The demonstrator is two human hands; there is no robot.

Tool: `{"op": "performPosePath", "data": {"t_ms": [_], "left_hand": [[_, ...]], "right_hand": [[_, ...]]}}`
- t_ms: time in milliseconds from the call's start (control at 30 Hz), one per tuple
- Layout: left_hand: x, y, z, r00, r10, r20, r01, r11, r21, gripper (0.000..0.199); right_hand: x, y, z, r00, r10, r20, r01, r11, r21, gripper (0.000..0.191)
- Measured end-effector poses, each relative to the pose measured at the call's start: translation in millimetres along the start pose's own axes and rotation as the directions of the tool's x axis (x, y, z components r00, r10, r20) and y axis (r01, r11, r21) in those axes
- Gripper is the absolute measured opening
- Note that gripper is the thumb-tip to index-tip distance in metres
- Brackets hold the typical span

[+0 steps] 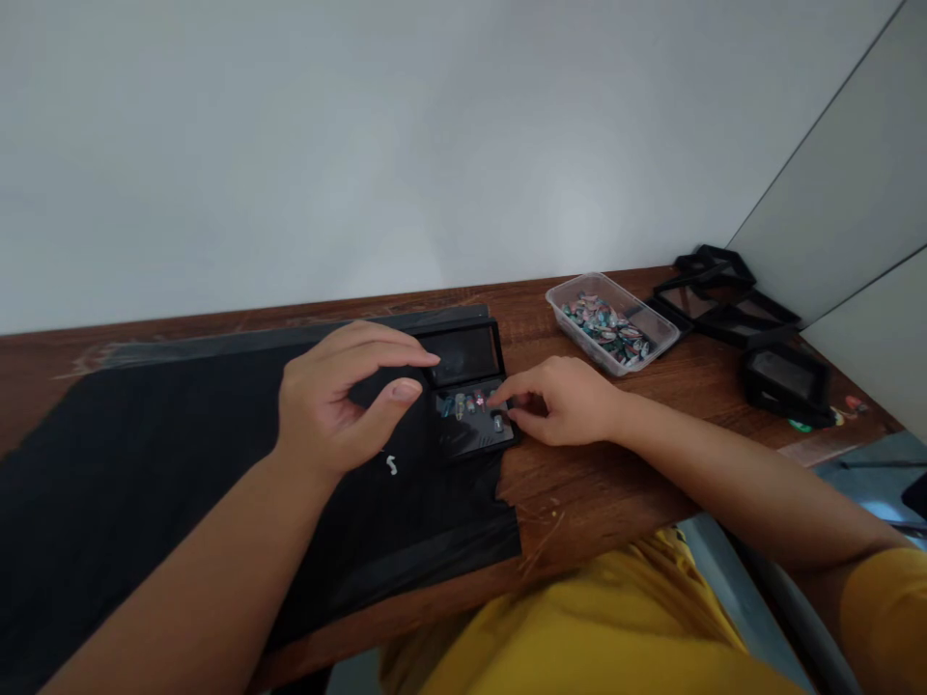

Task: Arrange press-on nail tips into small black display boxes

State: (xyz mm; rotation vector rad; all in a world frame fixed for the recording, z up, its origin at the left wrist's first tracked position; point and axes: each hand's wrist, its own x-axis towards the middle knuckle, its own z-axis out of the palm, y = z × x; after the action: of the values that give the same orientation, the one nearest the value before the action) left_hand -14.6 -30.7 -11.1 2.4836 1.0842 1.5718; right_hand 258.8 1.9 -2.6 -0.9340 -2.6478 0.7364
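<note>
An open flat black case (474, 446) lies on the black cloth, its dark lid (461, 355) folded back toward the wall. Several small, shiny, multicoloured pieces (460, 406) sit in a row on its clear lower panel; one more (498, 423) lies apart near the right edge. My right hand (561, 401) rests at that right edge, index fingertip by the row and thumb near the single piece, with a gap between them. To the left, my left hand (348, 396) hovers beside the case, thumb and fingers apart, holding nothing. A small white scrap (392, 464) lies below it.
A clear plastic tub (621, 368) of similar small pieces (608, 325) stands at the back right. Beyond it are stacked black cases (731, 299) and another black case (788, 378). The black cloth (159, 463) covers the left of the wooden table (601, 483); a white wall stands behind.
</note>
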Motion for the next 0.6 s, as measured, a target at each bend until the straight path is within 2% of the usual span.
{"op": "performPosePath", "data": {"t_ms": [200, 600], "left_hand": [[0.0, 0.5, 1.6, 1.0, -0.007, 0.001, 0.007, 1.0, -0.004, 0.017], [1.2, 2.7, 1.9, 1.0, -0.031, -0.003, 0.031, 1.0, 0.004, 0.018]], "right_hand": [[2.1, 0.7, 1.5, 0.996, -0.059, 0.064, 0.061, 0.998, -0.03, 0.027], [3.9, -3.3, 0.0, 0.996, -0.006, 0.084, 0.011, 0.998, -0.056, 0.006]]}}
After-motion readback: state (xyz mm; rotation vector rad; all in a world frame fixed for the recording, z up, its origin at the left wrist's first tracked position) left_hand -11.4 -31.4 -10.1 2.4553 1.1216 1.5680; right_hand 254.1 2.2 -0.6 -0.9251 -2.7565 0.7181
